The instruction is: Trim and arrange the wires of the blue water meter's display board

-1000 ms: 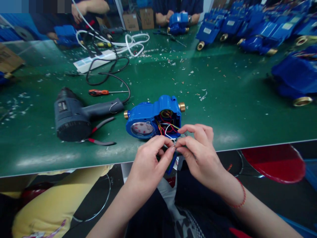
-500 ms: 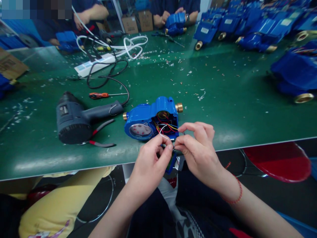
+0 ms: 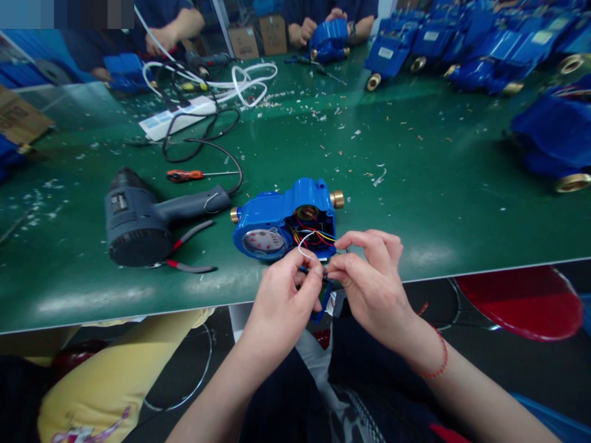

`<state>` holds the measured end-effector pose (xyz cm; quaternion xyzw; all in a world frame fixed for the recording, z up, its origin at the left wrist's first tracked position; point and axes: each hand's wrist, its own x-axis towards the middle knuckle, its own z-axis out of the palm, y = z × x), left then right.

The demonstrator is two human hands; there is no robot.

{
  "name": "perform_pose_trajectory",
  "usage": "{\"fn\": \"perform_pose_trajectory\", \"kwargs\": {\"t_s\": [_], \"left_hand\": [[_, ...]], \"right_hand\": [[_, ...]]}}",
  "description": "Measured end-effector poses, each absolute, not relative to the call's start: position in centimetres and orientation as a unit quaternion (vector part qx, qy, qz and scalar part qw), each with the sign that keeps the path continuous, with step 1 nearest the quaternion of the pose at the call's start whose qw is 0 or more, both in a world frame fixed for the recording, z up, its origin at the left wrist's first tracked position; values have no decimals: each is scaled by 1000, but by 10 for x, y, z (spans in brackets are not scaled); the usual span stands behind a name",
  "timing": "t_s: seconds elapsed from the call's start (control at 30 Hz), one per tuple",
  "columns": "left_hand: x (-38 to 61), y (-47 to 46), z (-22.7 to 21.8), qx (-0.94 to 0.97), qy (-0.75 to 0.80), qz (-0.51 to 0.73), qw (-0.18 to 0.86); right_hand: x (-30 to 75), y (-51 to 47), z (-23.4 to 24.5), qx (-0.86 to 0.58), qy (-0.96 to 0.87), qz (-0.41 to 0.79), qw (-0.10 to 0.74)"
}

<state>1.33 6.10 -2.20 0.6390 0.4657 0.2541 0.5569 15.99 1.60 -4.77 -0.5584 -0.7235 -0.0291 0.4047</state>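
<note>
The open housing of the blue meter (image 3: 277, 209) serves as a container: a tangle of red, yellow, blue and white wires (image 3: 318, 235) fills its hollow, with a round brass-coloured part set in behind them. Two cardboard boxes (image 3: 243, 43) stand far behind the meter; their contents cannot be seen.

The meter lies on the green table (image 3: 415, 215), close to its near edge. Its casing is glossy blue, with a pale round dial (image 3: 263, 241) under a clear cover on its left part and a threaded brass fitting (image 3: 337, 199) at its right end; a second fitting shows at its left end. A narrow blue piece (image 3: 325, 303) hangs just below it, partly covered by the fingers.

The person's left hand (image 3: 287, 292), in front of the meter, pinches wire between thumb and forefinger, the white strand curving down to it. The right hand (image 3: 375, 284) meets it there, its fingertips also closed on thin wire; which strand is too small to tell.

Left of the meter lie a heat gun (image 3: 138, 218) and pliers (image 3: 191, 267). A screwdriver (image 3: 184, 176) lies beyond them, left of and behind the meter.
</note>
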Motion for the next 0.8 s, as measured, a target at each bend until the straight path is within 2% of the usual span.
{"fn": "perform_pose_trajectory", "kwargs": {"t_s": [0.33,0.57,0.7,0.8], "left_hand": [[10,61,-24,638,452,287,553],[4,58,-27,596,459,407,518],[-1,56,-27,571,502,434,483],[-6,54,-28,579,529,439,439]], "right_hand": [[168,18,-52,-568,-713,-8,411],[172,19,-54,-562,-703,64,432],[171,20,-58,-565,-665,92,481],[168,19,-64,-582,-565,178,557]]}}
